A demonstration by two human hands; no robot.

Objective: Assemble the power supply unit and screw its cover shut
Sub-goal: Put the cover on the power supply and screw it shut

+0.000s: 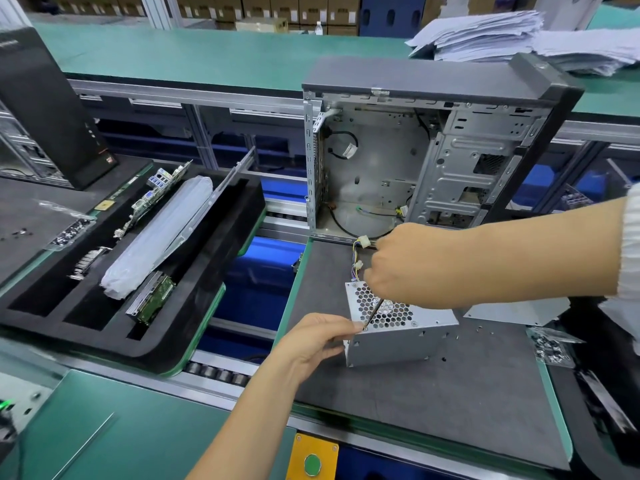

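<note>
The silver power supply unit [398,337] stands on the dark grey mat [433,393], its honeycomb-grille cover facing up. Coloured wires with white plugs [360,252] rise from its far side. My right hand [412,265] grips a screwdriver [374,313], whose thin shaft slants down to the cover's near left corner. My left hand [315,344] holds the unit's left edge, with fingertips at that same corner beside the screwdriver tip. Loose screws [481,329] lie on the mat to the right of the unit.
An open computer case [433,161] stands upright behind the mat. A black foam tray [145,258] with boards, a drive and a wrapped part lies at left. Bags of screws [550,346] lie at right, another silver box [516,311] behind my right arm, stacked papers [502,36] at the back.
</note>
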